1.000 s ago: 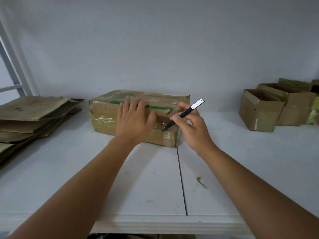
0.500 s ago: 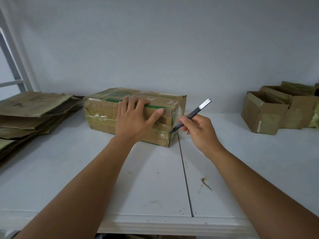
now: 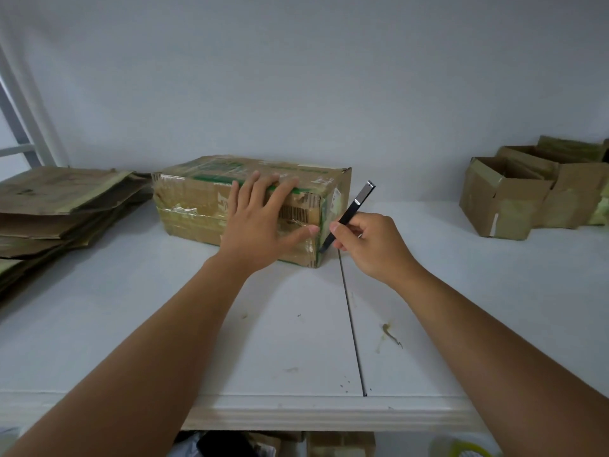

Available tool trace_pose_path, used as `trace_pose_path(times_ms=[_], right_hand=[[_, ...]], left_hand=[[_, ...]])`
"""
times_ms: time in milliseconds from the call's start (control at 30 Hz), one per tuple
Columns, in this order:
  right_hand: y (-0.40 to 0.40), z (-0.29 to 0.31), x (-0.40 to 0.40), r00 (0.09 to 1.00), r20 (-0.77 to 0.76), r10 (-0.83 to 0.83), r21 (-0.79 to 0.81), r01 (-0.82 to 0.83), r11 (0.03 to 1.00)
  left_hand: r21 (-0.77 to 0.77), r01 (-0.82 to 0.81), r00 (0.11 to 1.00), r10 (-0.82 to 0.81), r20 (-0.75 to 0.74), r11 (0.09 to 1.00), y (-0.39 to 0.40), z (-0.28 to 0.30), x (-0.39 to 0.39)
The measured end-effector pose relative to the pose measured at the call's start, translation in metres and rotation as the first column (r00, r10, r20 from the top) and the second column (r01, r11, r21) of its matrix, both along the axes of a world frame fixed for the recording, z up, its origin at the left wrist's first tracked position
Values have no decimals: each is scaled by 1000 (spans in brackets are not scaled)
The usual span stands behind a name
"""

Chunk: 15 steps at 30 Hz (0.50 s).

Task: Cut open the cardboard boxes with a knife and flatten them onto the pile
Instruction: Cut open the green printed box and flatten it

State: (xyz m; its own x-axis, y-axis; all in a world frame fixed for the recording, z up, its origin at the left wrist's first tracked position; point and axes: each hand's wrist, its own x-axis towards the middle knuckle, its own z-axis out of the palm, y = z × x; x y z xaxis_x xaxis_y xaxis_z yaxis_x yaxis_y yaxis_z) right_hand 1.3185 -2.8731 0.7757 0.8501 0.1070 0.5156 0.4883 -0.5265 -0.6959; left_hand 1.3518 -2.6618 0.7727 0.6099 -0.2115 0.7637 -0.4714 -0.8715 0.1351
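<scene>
Both hands are out in front of me over the white tabletop (image 3: 280, 341). Left hand (image 3: 260, 225) lies flat with its fingers spread and straight, pressed against the near face of the taped cardboard box (image 3: 204, 206); the fingertips reach up over the top front edge and the thumb points right along the lower part of that face. Right hand (image 3: 372, 245) is curled round a slim black knife (image 3: 349, 216), pinching it low on the handle like a pen. The knife leans up and away to the right, its silver end cap above the hand, and its tip sits at the box's near right corner edge, low down, just right of my left thumb. I cannot tell whether the blade has entered the cardboard.

Under my right forearm there is a dark seam (image 3: 351, 324) running across the tabletop from its front edge toward the box corner, with a yellowish stain (image 3: 389, 334) just right of it.

The box itself stands closed on the tabletop, wrapped in clear tape, with green print along the top and a barcode label beside my left hand.

Well to the left of my left hand lies the pile of flattened cardboard (image 3: 59, 206), its edge close to the box's left end. Far to the right of my right hand stands a cluster of open boxes (image 3: 514, 199) against the pale wall (image 3: 296, 77).
</scene>
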Motion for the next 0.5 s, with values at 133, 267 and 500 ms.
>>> trace_pose_path(times_ms=[133, 267, 500], right_hand=[[1, 1, -2, 998, 58, -4, -56, 7, 998], [1, 3, -4, 996, 86, -2, -87, 9, 996], [3, 4, -7, 997, 74, 9, -126, 0, 992]], left_hand=[[-7, 12, 1000, -12, 0, 1000, 2, 0, -1], [-5, 46, 999, -46, -2, 999, 6, 0, -1], [29, 58, 998, -58, 3, 998, 8, 1, 0]])
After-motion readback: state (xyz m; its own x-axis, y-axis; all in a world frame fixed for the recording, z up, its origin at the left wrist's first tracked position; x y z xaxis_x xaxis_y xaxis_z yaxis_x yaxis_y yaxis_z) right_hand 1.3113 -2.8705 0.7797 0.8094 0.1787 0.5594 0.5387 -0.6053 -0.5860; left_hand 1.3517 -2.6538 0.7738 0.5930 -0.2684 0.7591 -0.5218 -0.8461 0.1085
